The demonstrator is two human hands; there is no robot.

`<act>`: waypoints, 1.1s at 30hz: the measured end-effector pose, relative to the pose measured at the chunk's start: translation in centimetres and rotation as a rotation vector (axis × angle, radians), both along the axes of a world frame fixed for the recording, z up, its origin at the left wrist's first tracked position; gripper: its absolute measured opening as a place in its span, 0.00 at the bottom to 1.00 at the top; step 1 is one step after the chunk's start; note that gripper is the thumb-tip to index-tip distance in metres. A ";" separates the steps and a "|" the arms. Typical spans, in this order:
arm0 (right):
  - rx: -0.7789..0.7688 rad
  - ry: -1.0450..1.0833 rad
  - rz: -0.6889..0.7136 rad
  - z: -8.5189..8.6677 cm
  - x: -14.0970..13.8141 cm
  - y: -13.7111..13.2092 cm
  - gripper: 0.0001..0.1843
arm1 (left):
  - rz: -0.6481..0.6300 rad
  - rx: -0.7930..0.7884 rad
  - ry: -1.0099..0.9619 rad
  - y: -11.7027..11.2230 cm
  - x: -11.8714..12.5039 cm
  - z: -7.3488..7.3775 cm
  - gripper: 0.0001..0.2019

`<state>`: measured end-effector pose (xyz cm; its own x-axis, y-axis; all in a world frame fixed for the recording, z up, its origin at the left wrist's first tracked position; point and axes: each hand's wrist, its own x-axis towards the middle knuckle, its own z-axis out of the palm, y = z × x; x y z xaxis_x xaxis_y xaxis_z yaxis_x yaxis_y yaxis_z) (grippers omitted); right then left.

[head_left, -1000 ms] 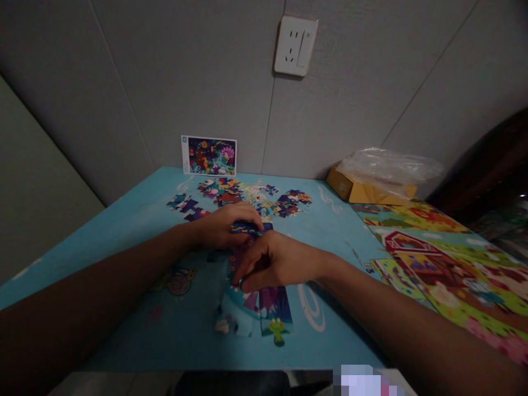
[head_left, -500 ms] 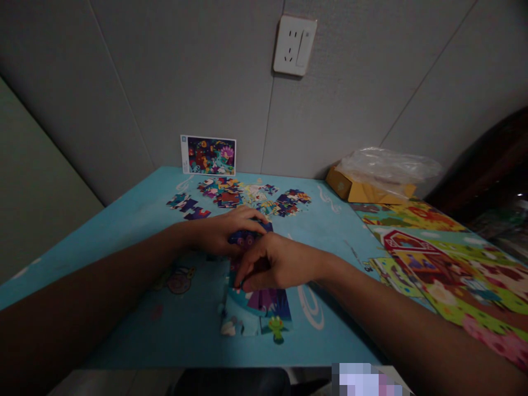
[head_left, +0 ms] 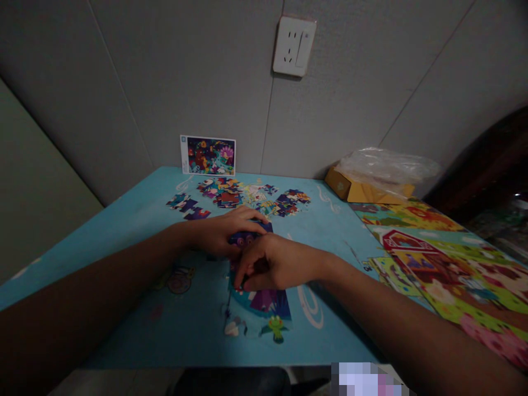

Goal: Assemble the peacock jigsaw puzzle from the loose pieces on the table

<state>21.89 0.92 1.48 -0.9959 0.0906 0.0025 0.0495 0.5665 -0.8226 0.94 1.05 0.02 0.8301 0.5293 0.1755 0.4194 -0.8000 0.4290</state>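
Note:
A partly joined jigsaw puzzle [head_left: 264,300] in purple, dark blue and teal lies flat near the front of the table, with a green frog at its lower right. My left hand [head_left: 233,230] rests over its upper part, fingers spread and lying on the pieces. Crossing in front of it, my right hand [head_left: 280,261] is bent down at the puzzle's left side. Its thumb and forefinger pinch together at a puzzle piece there, mostly hidden under the fingertips. Both hands cover the middle of the puzzle.
Loose puzzle pieces [head_left: 226,195] lie in groups towards the back. A picture card [head_left: 211,156] leans against the wall. At the right are a yellow box [head_left: 371,191] with clear plastic wrap [head_left: 383,165] and a colourful farm picture [head_left: 457,269]. A socket [head_left: 294,47] is on the wall.
Both hands stay almost in place, with only a very slight shift of the right hand's fingers at the puzzle.

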 end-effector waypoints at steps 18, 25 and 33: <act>-0.013 0.053 -0.173 0.1 0.6 0.2 0.05 | 0.005 -0.018 -0.012 -0.2 0.1 0.2 0.29; -0.012 -0.087 -0.006 0.4 0.9 -0.1 0.04 | -0.004 -0.046 -0.008 -0.1 -0.2 0.1 0.34; -0.011 -0.048 -0.021 0.6 0.8 -0.4 0.05 | -0.007 -0.048 0.005 0.0 -0.2 0.0 0.35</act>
